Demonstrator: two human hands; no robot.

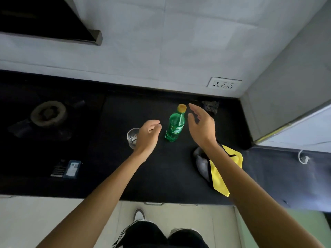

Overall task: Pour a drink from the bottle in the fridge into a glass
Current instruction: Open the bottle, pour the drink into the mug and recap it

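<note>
Presently left hand [148,133] and right hand [200,126], fingers [194,108] loose and empty, flank the bottle [174,126]; a hasty grab could topple the glass [132,137] behind the left fingers.

bottle [174,127]: I see it upright at frame centre, capped.
glass [132,136]: just left of it, partly behind the left hand [148,134].
right hand [201,127]: fingers spread, beside the bottle, not touching.

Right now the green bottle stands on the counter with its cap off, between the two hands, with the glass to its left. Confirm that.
Wrong in one respect: the cap is on. The head view shows the yellow cap on the green bottle. The rest holds: it stands on the counter between the left hand and right hand, with the glass to its left.
</note>
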